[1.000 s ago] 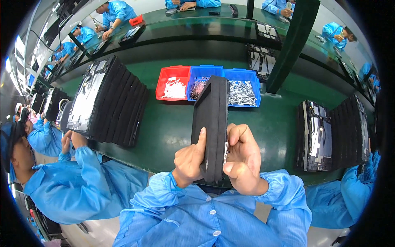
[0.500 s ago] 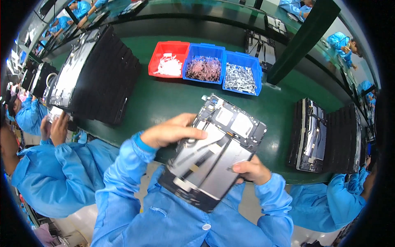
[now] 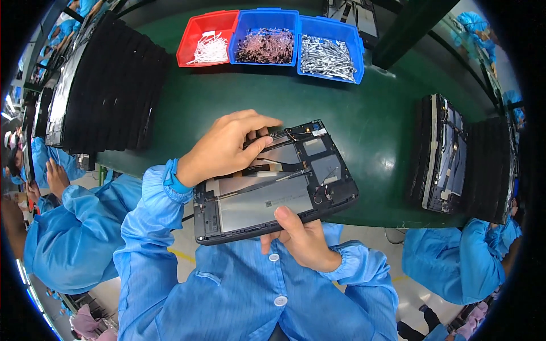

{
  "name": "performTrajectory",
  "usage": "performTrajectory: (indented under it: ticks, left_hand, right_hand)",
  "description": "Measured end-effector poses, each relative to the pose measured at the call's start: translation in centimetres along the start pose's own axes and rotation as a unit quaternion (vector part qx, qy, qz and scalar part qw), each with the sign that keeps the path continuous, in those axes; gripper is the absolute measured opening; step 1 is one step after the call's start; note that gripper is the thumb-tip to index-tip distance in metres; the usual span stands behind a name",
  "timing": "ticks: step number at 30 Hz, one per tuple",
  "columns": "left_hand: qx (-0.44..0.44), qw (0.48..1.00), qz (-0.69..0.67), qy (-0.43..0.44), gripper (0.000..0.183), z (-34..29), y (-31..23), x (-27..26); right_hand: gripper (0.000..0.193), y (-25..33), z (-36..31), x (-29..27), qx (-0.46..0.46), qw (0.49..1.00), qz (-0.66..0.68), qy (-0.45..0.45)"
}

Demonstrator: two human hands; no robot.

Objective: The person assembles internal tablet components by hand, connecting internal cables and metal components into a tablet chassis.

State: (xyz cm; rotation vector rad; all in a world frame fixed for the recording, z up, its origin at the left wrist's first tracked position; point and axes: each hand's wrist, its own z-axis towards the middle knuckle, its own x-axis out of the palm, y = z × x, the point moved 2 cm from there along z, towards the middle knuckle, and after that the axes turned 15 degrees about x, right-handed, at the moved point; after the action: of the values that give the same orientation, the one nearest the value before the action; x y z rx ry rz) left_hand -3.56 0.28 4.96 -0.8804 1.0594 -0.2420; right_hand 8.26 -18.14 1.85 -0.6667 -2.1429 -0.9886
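Silver panels and black trim make up the opened tablet (image 3: 264, 204), held with its inner parts facing up, over the near edge of the green worktop (image 3: 193, 108) and in front of the person's blue jacket (image 3: 239, 290). Of the two hands, the right hand (image 3: 304, 241) is closed on the tablet's near edge, thumb on top and fingers underneath. The left hand (image 3: 224, 142) is half curled at the far edge, thumb and fingers bent close together; whether it grips anything there is hidden.

On the far side stand three bins in a row: a red bin (image 3: 199, 23) of white sticks (image 3: 210, 50) on the left, then two blue bins (image 3: 355, 54), one with pinkish-dark pieces (image 3: 266, 45), the other with silvery pieces (image 3: 327, 57). Black stacks of tablets stand at left (image 3: 108, 85) and right (image 3: 486, 170). People in blue sit to either side.
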Motion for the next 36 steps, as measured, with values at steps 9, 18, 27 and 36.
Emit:
performTrajectory:
  ticks: [9,18,27,36]
  left_hand:
    - [0.092,0.995,0.038,-0.006,0.032,0.5,0.4,0.9]
    - [-0.059,0.896,-0.409,-0.166,0.048,-1.0,-0.4,5.1]
    - [-0.099,0.907,-0.393,-0.111,0.036,-0.2,1.0,5.8]
    - [-0.121,0.902,-0.401,-0.102,0.033,-0.5,1.1,5.7]
  right_hand:
    - [0.027,1.1,-0.4,-0.4,-0.024,0.999,-0.021,-0.007]
    - [0.042,10.3,-6.6,-8.2,-0.220,0.914,-0.150,-0.307]
    - [0.045,27.5,-21.9,-15.4,-0.258,0.800,-0.281,-0.464]
    - [0.040,30.2,-22.5,-21.8,-0.238,0.753,-0.258,-0.557]
